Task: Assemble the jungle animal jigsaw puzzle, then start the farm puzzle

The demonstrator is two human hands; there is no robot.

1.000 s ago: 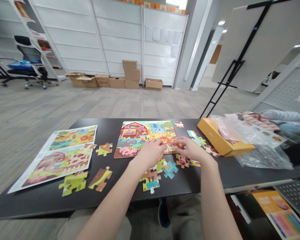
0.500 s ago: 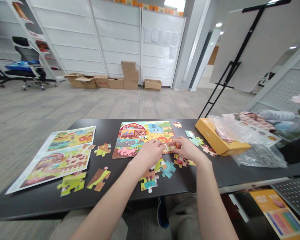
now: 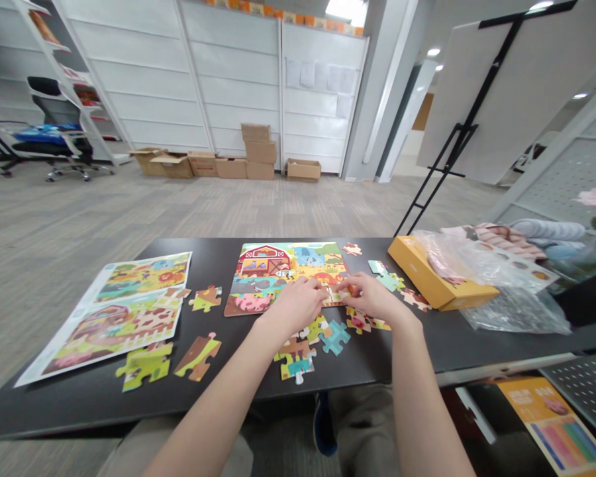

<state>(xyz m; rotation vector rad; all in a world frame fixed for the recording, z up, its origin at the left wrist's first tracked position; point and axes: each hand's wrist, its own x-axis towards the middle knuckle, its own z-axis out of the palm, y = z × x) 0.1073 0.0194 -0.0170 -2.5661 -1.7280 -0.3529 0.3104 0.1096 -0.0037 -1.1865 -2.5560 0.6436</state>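
Observation:
A colourful jigsaw puzzle with a red barn, a pink pig and a blue elephant lies on the black table. My left hand is over its near edge, fingers curled and pressed together at a pale puzzle piece in the lower right corner. From the other side, my right hand grips the same piece with bent fingers. The hands cover part of that corner. Close below them lie a blue puzzle piece, a pink-and-yellow piece and a teal-and-brown piece, partly behind my left forearm.
On the left lies a printed picture sheet, with loose pieces on and beside it, including a green one and a brown one. An orange box with clear plastic wrap stands at the right. More pieces lie near it.
Both hands stay at the same corner of the puzzle, with hardly any finger movement. The whole view has shifted very slightly.

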